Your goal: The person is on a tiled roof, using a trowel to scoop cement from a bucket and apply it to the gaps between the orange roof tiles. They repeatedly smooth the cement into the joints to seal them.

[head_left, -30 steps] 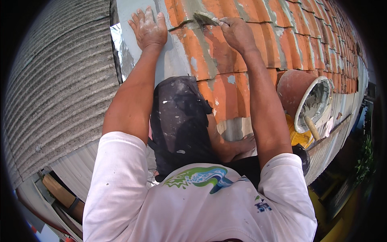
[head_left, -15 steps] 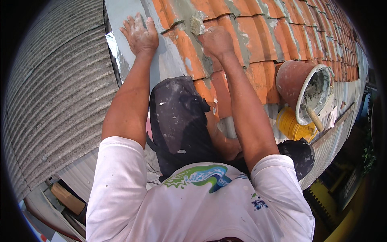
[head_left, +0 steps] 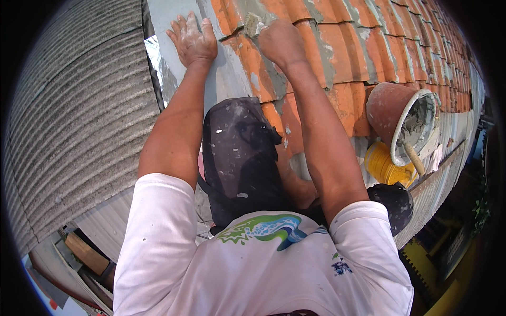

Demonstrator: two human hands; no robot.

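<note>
A mortar-smeared trowel (head_left: 253, 25) is gripped in the right hand (head_left: 282, 43) over orange roof tiles (head_left: 345, 105), the left hand (head_left: 195, 43) spread flat on a grey strip (head_left: 226, 68). Many seams are already mortared; the trowel's seam seems unfinished.

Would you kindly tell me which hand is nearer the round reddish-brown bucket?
Right. The right hand is up and left of the bucket; the left hand is farther left.
</note>
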